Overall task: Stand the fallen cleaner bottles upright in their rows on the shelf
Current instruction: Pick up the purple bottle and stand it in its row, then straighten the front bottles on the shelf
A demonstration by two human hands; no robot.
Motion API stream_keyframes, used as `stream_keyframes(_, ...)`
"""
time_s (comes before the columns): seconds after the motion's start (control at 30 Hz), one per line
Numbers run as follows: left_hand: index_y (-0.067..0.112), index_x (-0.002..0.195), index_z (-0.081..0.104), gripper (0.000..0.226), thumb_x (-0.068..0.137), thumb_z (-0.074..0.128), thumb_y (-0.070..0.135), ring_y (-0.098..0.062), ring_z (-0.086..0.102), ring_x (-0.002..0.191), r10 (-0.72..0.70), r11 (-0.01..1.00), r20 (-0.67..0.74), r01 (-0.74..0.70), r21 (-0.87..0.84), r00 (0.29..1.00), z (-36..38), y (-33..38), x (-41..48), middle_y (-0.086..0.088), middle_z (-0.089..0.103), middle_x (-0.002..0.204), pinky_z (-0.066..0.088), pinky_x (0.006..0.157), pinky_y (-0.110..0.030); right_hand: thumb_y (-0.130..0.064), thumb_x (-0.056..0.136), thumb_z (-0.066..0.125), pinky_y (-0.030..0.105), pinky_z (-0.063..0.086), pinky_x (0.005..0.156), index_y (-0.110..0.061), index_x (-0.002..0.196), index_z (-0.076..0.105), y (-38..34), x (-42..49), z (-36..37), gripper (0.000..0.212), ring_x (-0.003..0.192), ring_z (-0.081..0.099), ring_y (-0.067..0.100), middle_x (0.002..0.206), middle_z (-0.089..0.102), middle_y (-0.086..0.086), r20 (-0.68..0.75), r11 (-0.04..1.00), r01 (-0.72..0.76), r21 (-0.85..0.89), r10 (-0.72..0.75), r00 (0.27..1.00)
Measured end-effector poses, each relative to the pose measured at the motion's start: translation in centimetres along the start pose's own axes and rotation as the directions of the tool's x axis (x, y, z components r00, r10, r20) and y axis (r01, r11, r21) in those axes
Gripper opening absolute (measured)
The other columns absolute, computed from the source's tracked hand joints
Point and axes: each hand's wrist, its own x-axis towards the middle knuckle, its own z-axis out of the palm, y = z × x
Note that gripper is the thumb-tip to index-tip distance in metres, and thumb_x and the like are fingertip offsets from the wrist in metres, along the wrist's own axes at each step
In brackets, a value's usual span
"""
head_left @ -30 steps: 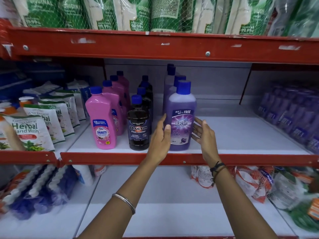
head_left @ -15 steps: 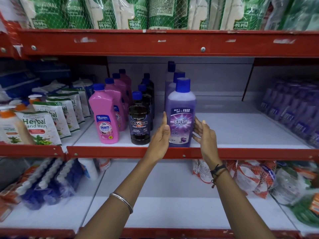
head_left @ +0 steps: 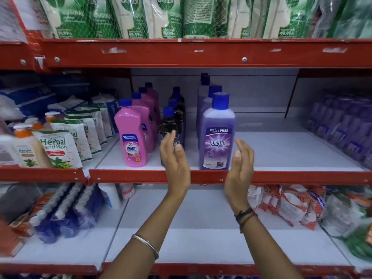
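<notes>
Three rows of blue-capped cleaner bottles stand upright on the white middle shelf (head_left: 281, 156). The front purple Bactin bottle (head_left: 217, 133) stands at the shelf's front edge, with more purple bottles behind it. To its left runs a row of black Bactin bottles (head_left: 173, 119), then a row led by the pink Shakti bottle (head_left: 130, 137). My left hand (head_left: 174, 158) is open in front of the black bottle, partly hiding it. My right hand (head_left: 240, 164) is open just right of the purple bottle. Neither hand touches a bottle.
The red shelf rail (head_left: 302, 176) runs across below the bottles. Herbal hand wash pouches (head_left: 58, 150) fill the left bay and blurred purple bottles (head_left: 342, 125) the right. Green Dettol pouches (head_left: 141, 17) hang above. The lower shelf holds brushes (head_left: 60, 214) and packets (head_left: 291, 204).
Both hands have let go of the front purple bottle and drawn back toward me, spreading apart. The bottle stays upright at the shelf's front.
</notes>
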Motion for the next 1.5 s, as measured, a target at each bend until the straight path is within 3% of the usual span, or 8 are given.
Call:
stream_keyframes(0.13, 0.032, 0.143, 0.027, 0.076, 0.078, 0.011, 0.07, 0.017, 0.017, 0.128, -0.087, 0.996, -0.034, 0.088, 0.015, 0.996, -2.9, -0.4, 2.1, 0.001, 0.014, 0.157, 0.011, 0.092, 0.011, -0.031, 0.097, 0.029, 0.015, 0.033, 0.106, -0.016, 0.132, 0.051, -0.8, -2.6, 3.5, 0.044, 0.128, 0.042, -0.002, 0.136, 0.052, -0.004, 0.253, 0.999, 0.034, 0.015, -0.037, 0.967)
stream_keyframes(0.27, 0.038, 0.144, 0.018, 0.086, 0.071, 0.007, 0.082, -0.001, 0.011, 0.142, -0.14, 0.99, 0.115, 0.135, 0.05, 0.984, -4.9, -2.5, 4.1, 0.015, 0.014, 0.155, 0.011, 0.118, -0.03, -0.035, 0.101, 0.024, 0.018, 0.019, 0.113, -0.026, 0.143, 0.033, -0.8, -1.8, 8.2, 0.044, 0.133, 0.027, -0.006, 0.151, 0.035, -0.008, 0.401, 0.98, -0.196, -0.037, 0.194, 0.895)
stream_keyframes(0.43, 0.035, 0.145, 0.016, 0.087, 0.069, 0.007, 0.077, 0.005, 0.018, 0.131, -0.184, 0.983, 0.326, 0.17, 0.073, 0.927, -6.2, -2.0, 4.4, 0.021, 0.022, 0.143, 0.018, 0.103, -0.005, -0.031, 0.102, 0.025, 0.026, 0.026, 0.115, -0.021, 0.144, 0.035, -0.2, -0.3, 11.0, 0.045, 0.131, 0.034, 0.001, 0.149, 0.041, -0.002, 0.371, 0.966, -0.26, -0.006, 0.243, 0.896)
stream_keyframes(0.7, 0.056, 0.138, 0.008, 0.076, 0.067, 0.002, 0.084, -0.016, 0.021, 0.143, -0.189, 0.979, 0.437, 0.135, 0.153, 0.879, -7.8, -2.4, 4.4, 0.018, 0.021, 0.15, 0.022, 0.117, -0.049, -0.043, 0.092, 0.027, 0.027, 0.04, 0.105, -0.029, 0.139, 0.042, 0.7, -1.0, 10.7, 0.051, 0.122, 0.05, 0.004, 0.128, 0.051, -0.02, 0.311, 0.963, -0.265, 0.05, 0.237, 0.92)
stream_keyframes(1.0, 0.056, 0.138, 0.009, 0.069, 0.072, 0.003, 0.076, -0.015, 0.02, 0.144, -0.188, 0.979, 0.482, 0.122, 0.165, 0.856, -9.4, -2.2, 3.4, 0.011, 0.02, 0.156, 0.022, 0.117, -0.05, -0.046, 0.093, 0.024, 0.031, 0.032, 0.114, -0.034, 0.142, 0.034, -0.3, -3.2, 10.3, 0.051, 0.136, 0.038, 0.009, 0.144, 0.039, -0.014, 0.313, 0.967, -0.25, 0.037, 0.227, 0.922)
stream_keyframes(1.23, 0.036, 0.138, 0.034, 0.071, 0.08, 0.015, 0.073, -0.001, 0.038, 0.127, -0.068, 0.998, 0.028, 0.068, 0.004, 0.997, -12.4, -2.9, 3.8, 0.008, 0.038, 0.143, 0.033, 0.102, -0.013, -0.035, 0.096, 0.03, 0.028, 0.032, 0.112, -0.016, 0.137, 0.045, -2.4, -6.1, 11.4, 0.048, 0.133, 0.04, 0.007, 0.142, 0.047, -0.002, 0.01, 0.998, -0.021, 0.054, 0.021, 1.0)
stream_keyframes(1.43, 0.028, 0.145, 0.022, 0.052, 0.097, 0.011, 0.044, -0.005, 0.026, 0.133, -0.22, 0.974, 0.057, 0.223, -0.05, 0.974, -15.1, -4.3, 8.1, -0.001, 0.021, 0.156, 0.032, 0.091, -0.013, -0.035, 0.099, 0.026, 0.001, 0.03, 0.1, -0.017, 0.141, 0.038, -3.4, -6.9, 16.8, 0.047, 0.131, 0.038, 0.001, 0.148, 0.041, 0.0, 0.408, 0.985, -0.15, 0.084, 0.103, 0.907)
stream_keyframes(1.5, 0.027, 0.145, 0.022, 0.052, 0.097, 0.011, 0.043, -0.011, 0.029, 0.136, -0.246, 0.965, 0.115, 0.254, -0.063, 0.963, -15.6, -5.0, 8.7, -0.002, 0.024, 0.155, 0.033, 0.095, -0.018, -0.037, 0.1, 0.021, 0.016, 0.031, 0.111, -0.018, 0.147, 0.028, -3.1, -6.4, 19.2, 0.051, 0.135, 0.034, 0.005, 0.153, 0.033, 0.002, 0.454, 0.979, -0.202, 0.037, 0.164, 0.876)
